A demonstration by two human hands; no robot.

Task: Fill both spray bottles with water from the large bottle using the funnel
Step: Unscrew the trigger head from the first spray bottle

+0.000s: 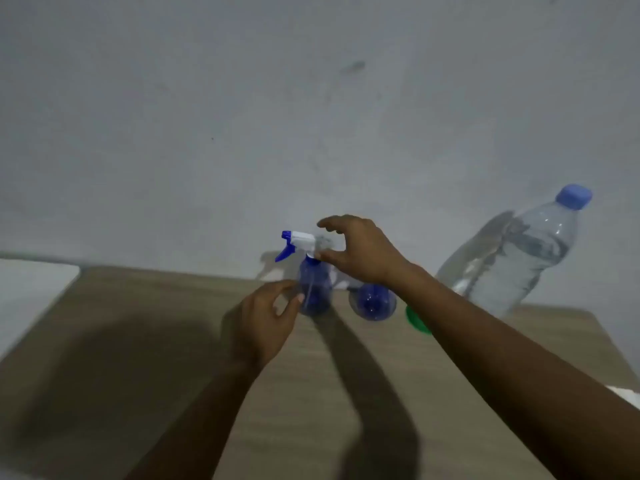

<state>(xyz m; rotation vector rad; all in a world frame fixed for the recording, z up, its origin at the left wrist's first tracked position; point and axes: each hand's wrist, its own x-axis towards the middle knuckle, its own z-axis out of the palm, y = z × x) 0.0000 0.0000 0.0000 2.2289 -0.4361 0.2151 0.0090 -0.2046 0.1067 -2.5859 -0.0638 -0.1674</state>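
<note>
A blue spray bottle [316, 289] with a white and blue trigger head [298, 241] stands at the back of the wooden table [166, 341]. My left hand [268, 320] is just left of its body, fingers curved and spread, close to the bottle. My right hand [360, 252] hovers by the trigger head, thumb and fingers apart around its rear end. A second blue spray bottle [372, 303] stands to the right, its top hidden behind my right wrist. A green funnel [415, 320] peeks out under my right forearm. The large capped water bottle [512, 258] stands at the right.
A grey wall rises straight behind the table's far edge. A white surface [31, 292] adjoins the table on the left. Another white object [627, 396] shows at the right edge. Shadows of my arms fall over the near tabletop.
</note>
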